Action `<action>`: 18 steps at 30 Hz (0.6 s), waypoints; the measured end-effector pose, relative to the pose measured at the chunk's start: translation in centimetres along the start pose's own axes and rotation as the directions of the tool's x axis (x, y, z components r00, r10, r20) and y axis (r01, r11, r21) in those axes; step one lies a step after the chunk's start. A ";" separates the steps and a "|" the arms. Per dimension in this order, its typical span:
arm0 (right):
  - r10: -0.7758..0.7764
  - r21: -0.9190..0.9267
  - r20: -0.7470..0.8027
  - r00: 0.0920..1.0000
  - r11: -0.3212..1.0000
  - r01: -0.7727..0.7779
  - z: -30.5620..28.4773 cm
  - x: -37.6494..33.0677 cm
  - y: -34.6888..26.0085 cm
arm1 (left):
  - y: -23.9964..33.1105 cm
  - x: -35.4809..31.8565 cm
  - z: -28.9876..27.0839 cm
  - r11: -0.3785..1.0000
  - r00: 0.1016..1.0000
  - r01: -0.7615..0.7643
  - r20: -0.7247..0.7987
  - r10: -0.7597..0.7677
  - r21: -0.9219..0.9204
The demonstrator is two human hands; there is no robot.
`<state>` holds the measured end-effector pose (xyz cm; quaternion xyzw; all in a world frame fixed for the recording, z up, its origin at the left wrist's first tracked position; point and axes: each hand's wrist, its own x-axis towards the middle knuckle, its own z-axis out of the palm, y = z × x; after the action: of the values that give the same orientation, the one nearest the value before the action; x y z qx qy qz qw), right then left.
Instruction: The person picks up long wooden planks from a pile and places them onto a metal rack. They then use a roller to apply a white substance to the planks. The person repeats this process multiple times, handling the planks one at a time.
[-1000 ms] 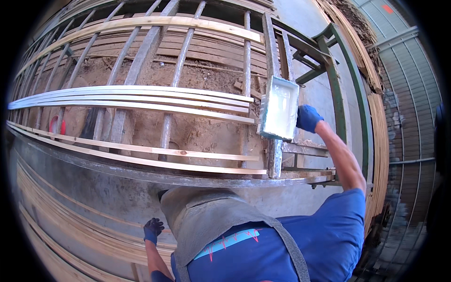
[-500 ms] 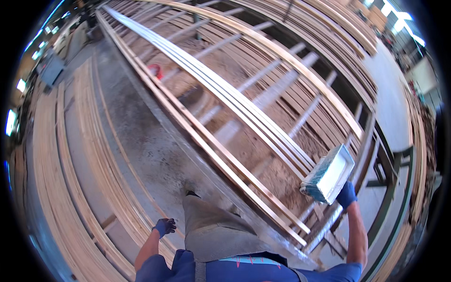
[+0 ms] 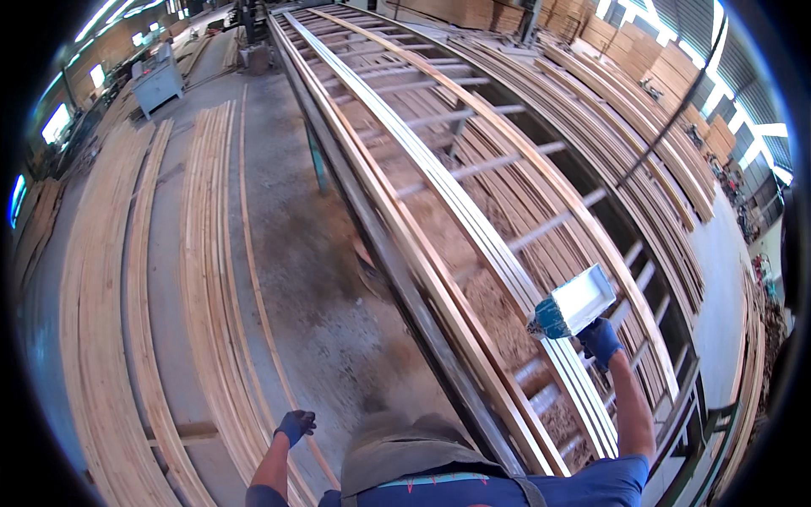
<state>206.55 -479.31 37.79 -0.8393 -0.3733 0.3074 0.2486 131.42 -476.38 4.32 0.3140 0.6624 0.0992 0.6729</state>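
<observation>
My right hand (image 3: 601, 342), in a dark blue glove, grips a rectangular teal box (image 3: 553, 317) by its near end. White coating covers the box's pale face (image 3: 587, 300). It sits on or just over a bundle of long white-coated wooden strips (image 3: 448, 186); whether it touches them I cannot tell. These strips lie lengthwise on a long metal rack. Low on the left, my left hand (image 3: 296, 426), gloved too, hangs above the floor with loosely bent fingers and nothing in it.
Bare wooden strips (image 3: 380, 190) run along the rack's near edge, and a wider plank (image 3: 524, 148) lies beyond the white ones. Metal crossbars (image 3: 541, 230) span the rack. Long boards (image 3: 101, 279) cover the floor at left. A grey cabinet (image 3: 158, 84) stands farther back.
The box in my right hand has come off the end of the white strips to a place farther along them. My view has turned and lifted; my left hand's fingers look more bent.
</observation>
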 end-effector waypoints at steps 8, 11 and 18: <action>-0.054 0.041 0.053 0.997 0.998 0.052 10.8 20.5 -26.4 | 27.5 12.3 -13.9 0.967 0.966 -0.253 -0.047 0.255 0.036; -0.059 -0.050 0.063 0.996 0.997 0.063 14.8 29.8 -36.0 | 32.6 16.6 -19.9 0.969 0.976 -0.185 -0.148 0.162 -0.162; -0.132 -0.046 0.127 0.983 0.989 0.138 25.5 52.2 -54.4 | 26.8 25.3 -33.0 0.574 0.923 0.330 0.130 -0.362 -0.749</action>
<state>190.70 -401.31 38.20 -0.7978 -0.4523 0.3310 0.2223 110.15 -431.90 0.70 -0.1340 0.6199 0.2398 0.7350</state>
